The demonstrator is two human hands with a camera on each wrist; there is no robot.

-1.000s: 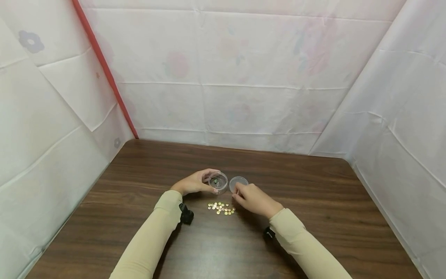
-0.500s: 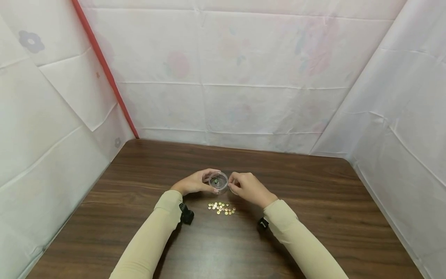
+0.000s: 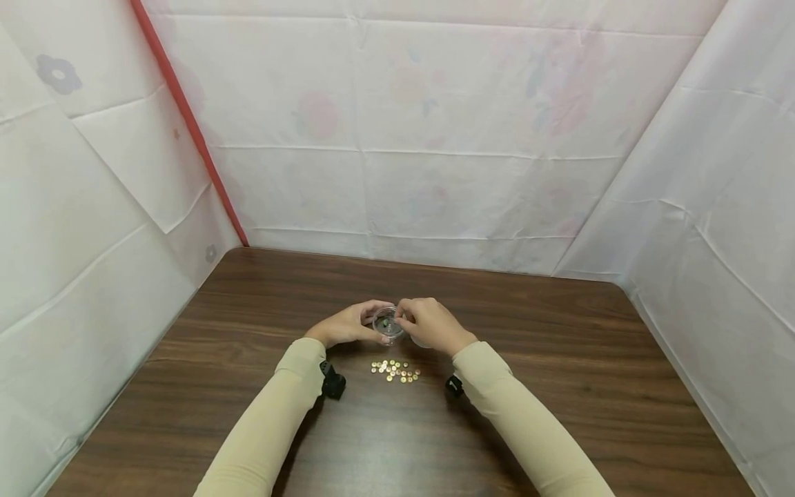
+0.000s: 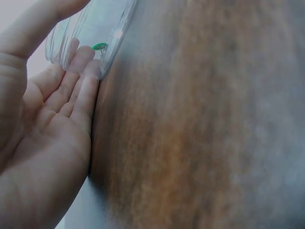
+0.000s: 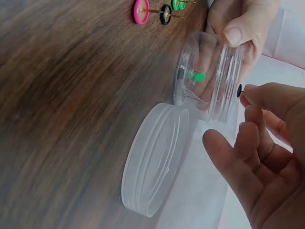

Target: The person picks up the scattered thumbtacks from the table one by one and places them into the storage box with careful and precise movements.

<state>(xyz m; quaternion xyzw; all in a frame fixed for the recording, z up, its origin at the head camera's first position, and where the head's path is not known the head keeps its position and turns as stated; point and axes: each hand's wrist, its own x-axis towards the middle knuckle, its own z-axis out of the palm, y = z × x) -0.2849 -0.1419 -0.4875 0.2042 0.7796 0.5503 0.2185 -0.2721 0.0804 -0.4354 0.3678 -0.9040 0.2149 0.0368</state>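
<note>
A clear round plastic jar (image 3: 386,333) stands on the table, its mouth upward. My left hand (image 3: 348,326) holds it from the left, thumb and fingers round its wall. A green thumbtack (image 5: 198,76) lies inside the jar, and something dark shows beside it. At the jar's mouth, my right hand (image 3: 439,327) pinches a black thumbtack (image 5: 239,90) between its fingertips. Nearer me lie several gold-looking thumbtacks (image 3: 393,371); the right wrist view shows a pink thumbtack (image 5: 141,10) and another black one (image 5: 166,14) among them, pins up.
The frosted round lid (image 5: 152,162) lies right beside the jar; in the head view my right hand mostly covers it. Brown wood-grain table (image 3: 559,386) extends all around. White patterned cloth (image 3: 397,193) hangs along the back and both sides.
My right hand has risen from beside the scattered thumbtacks, moving up and left over the lid to the jar's mouth. My left hand and the jar have stayed in place.
</note>
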